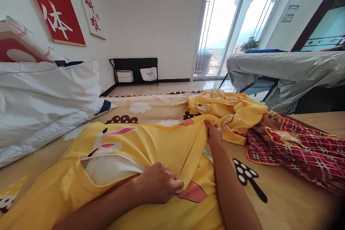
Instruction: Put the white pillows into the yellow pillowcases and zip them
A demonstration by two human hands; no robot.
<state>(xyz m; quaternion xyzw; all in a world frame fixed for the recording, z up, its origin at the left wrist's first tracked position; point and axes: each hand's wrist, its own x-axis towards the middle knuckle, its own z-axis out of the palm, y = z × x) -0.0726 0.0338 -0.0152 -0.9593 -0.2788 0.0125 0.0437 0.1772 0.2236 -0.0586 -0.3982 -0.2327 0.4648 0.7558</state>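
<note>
A yellow garment [161, 142] with printed pink, white and black figures lies spread across the bed in front of me. Its left part has a wide gap with white showing inside. My left hand [159, 184] is closed, its fingers pinching the garment's near edge beside a salmon-pink print. Farther off and to the right, my right hand [215, 133] grips the far edge between thumb and fingers. Between both hands the fabric is drawn into a straight fold. Just beyond my right hand lies a crumpled yellow printed cloth [239, 106].
White pillows [48, 97] are piled at the left on the beige patterned bed sheet [172, 102]. A red plaid cloth [299, 147] lies at the right. Behind it stands a table under a plastic cover [283, 63]. A black low rack [137, 63] is by the far wall.
</note>
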